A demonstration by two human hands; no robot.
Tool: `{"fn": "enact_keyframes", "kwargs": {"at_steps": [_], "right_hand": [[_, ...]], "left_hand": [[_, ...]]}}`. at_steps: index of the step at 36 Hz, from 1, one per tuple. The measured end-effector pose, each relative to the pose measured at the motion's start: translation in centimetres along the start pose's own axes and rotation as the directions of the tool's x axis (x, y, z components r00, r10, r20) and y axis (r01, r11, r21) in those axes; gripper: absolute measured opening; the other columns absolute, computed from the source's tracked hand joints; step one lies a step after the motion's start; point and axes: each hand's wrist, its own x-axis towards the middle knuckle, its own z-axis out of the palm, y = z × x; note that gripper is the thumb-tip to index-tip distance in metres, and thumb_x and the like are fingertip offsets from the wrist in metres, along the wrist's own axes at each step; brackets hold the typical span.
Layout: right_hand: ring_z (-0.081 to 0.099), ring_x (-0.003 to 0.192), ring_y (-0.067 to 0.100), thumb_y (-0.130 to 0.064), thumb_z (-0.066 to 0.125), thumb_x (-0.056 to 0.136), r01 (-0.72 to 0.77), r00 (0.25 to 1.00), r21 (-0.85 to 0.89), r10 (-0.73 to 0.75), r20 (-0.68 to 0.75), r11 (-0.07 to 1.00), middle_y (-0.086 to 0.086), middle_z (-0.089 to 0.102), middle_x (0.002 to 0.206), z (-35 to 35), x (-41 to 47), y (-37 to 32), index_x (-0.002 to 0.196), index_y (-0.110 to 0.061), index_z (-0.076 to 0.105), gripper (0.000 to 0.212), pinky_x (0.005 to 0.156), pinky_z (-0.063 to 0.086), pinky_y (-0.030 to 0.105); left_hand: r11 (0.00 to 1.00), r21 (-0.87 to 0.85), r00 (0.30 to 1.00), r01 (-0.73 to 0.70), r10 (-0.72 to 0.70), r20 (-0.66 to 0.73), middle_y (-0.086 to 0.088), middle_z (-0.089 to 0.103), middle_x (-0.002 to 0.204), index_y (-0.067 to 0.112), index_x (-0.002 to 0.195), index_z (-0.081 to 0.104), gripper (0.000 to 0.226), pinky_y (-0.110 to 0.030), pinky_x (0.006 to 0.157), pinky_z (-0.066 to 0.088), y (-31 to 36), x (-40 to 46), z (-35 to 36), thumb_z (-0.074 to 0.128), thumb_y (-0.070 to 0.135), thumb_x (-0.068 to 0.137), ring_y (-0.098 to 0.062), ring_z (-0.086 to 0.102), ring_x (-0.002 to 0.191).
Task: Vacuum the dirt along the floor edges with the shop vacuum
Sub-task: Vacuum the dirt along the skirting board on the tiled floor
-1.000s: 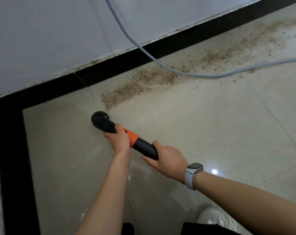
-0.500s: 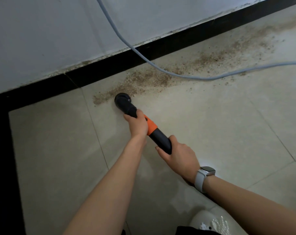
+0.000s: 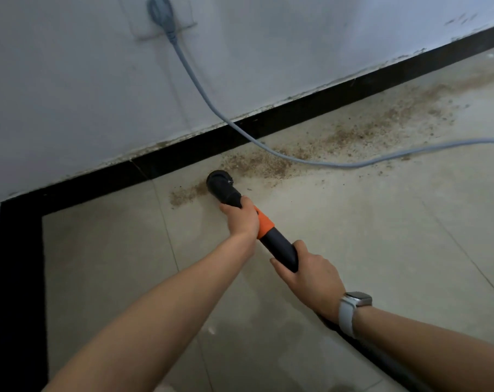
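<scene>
The left hand (image 3: 242,222) has its fingers curled round the black nozzle (image 3: 221,188), just ahead of the orange collar (image 3: 264,223); the fingertips themselves are hidden under the tube. The right hand (image 3: 311,280) grips the black wand (image 3: 279,248) further back, thumb lying along the top and fingers wrapped beneath it. A grey watch (image 3: 353,306) sits on the right wrist. From under that wrist a dark hose (image 3: 381,360) runs toward the bottom right.

The nozzle mouth rests on the floor (image 3: 353,250) at the near end of the dirt (image 3: 268,164), close to the black border (image 3: 183,159) along the wall (image 3: 70,80). A small patch of dirt (image 3: 183,195) lies just left of the nozzle; the main band spreads rightward along the border toward the far right edge of the floor. A grey cord (image 3: 200,91) drops from a plug (image 3: 159,9) in the wall, crosses the border and lies over the dirt, trailing off to the right. The border turns a corner at the left (image 3: 19,250).
</scene>
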Motion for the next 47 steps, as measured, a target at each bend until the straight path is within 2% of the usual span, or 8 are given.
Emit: {"fn": "enact_keyframes", "kwargs": {"at_steps": [7,13,19,24,29,33,40,47], "right_hand": [[0.063,0.085,0.032,-0.056,0.048,0.092,0.174,0.980,0.007,-0.174,0.102,0.985,0.007,0.066,0.094,1.5,1.3,-5.7,0.095,-0.024,0.032,0.037,0.060,0.034,0.032],[0.063,0.080,0.030,-0.053,0.050,0.092,0.219,0.951,0.090,-0.233,0.204,0.972,0.002,0.057,0.082,5.0,0.1,-9.3,0.094,-0.023,0.034,0.035,0.059,0.038,0.031],[0.063,0.088,0.030,-0.056,0.048,0.092,0.160,0.964,0.057,-0.168,0.205,0.985,0.006,0.067,0.098,6.4,-0.6,-9.7,0.094,-0.023,0.033,0.036,0.060,0.031,0.030],[0.064,0.090,0.027,-0.057,0.046,0.092,0.178,0.966,-0.039,-0.167,0.197,0.983,0.003,0.066,0.098,4.7,-1.0,-8.0,0.094,-0.025,0.032,0.035,0.054,0.030,0.030],[0.050,0.067,0.022,-0.059,0.045,0.092,0.188,0.962,-0.069,-0.169,0.214,0.980,-0.009,0.044,0.069,4.8,-1.5,-6.8,0.095,-0.027,0.032,0.034,0.045,0.025,0.023],[0.059,0.075,0.028,-0.058,0.047,0.091,0.134,0.979,-0.020,-0.129,0.160,0.991,-0.004,0.049,0.075,5.5,-0.1,-8.0,0.093,-0.024,0.034,0.036,0.054,0.032,0.033],[0.047,0.066,0.023,-0.056,0.047,0.093,0.119,0.983,0.027,-0.122,0.134,0.992,-0.004,0.047,0.074,6.1,2.0,-10.6,0.094,-0.022,0.032,0.037,0.045,0.025,0.024],[0.048,0.063,0.020,-0.058,0.046,0.092,0.129,0.980,-0.034,-0.122,0.155,0.991,-0.009,0.045,0.067,5.6,0.5,-7.5,0.094,-0.025,0.034,0.036,0.048,0.031,0.027]], "left_hand": [[0.992,-0.117,0.971,0.052,-0.077,-0.224,-0.017,0.061,0.115,0.004,0.133,0.036,0.044,-0.045,0.090,0.051,1.4,2.0,-7.1,0.039,0.032,0.099,-0.037,0.062,0.100],[0.959,-0.261,0.951,0.114,-0.182,-0.252,-0.011,0.057,0.066,0.003,0.093,0.048,0.030,-0.031,0.050,0.046,-0.3,2.7,-12.5,0.040,0.031,0.100,-0.025,0.057,0.054],[0.958,-0.241,0.952,0.154,-0.209,-0.224,-0.013,0.058,0.064,0.000,0.097,0.050,0.036,-0.034,0.060,0.052,-2.2,3.9,-13.0,0.040,0.035,0.100,-0.027,0.056,0.055],[0.951,-0.241,0.959,0.195,-0.236,-0.155,-0.018,0.065,0.080,-0.002,0.113,0.049,0.046,-0.047,0.085,0.055,-3.3,3.6,-11.5,0.039,0.041,0.100,-0.033,0.065,0.077],[0.944,-0.224,0.954,0.244,-0.275,-0.121,-0.023,0.064,0.108,0.002,0.118,0.048,0.048,-0.051,0.089,0.053,-4.9,3.7,-11.0,0.043,0.045,0.097,-0.039,0.064,0.098],[0.963,-0.156,0.968,0.218,-0.234,-0.092,-0.018,0.060,0.113,0.004,0.119,0.047,0.045,-0.050,0.094,0.050,-2.6,4.3,-11.4,0.039,0.043,0.099,-0.036,0.060,0.104],[0.965,-0.178,0.978,0.190,-0.202,-0.048,-0.021,0.063,0.110,0.007,0.102,0.047,0.040,-0.052,0.089,0.053,-0.7,7.0,-12.1,0.044,0.047,0.097,-0.038,0.063,0.100],[0.959,-0.140,0.967,0.247,-0.253,-0.022,-0.014,0.056,0.110,0.005,0.134,0.038,0.053,-0.048,0.093,0.050,-2.8,4.8,-11.1,0.039,0.045,0.100,-0.033,0.058,0.104]]}}
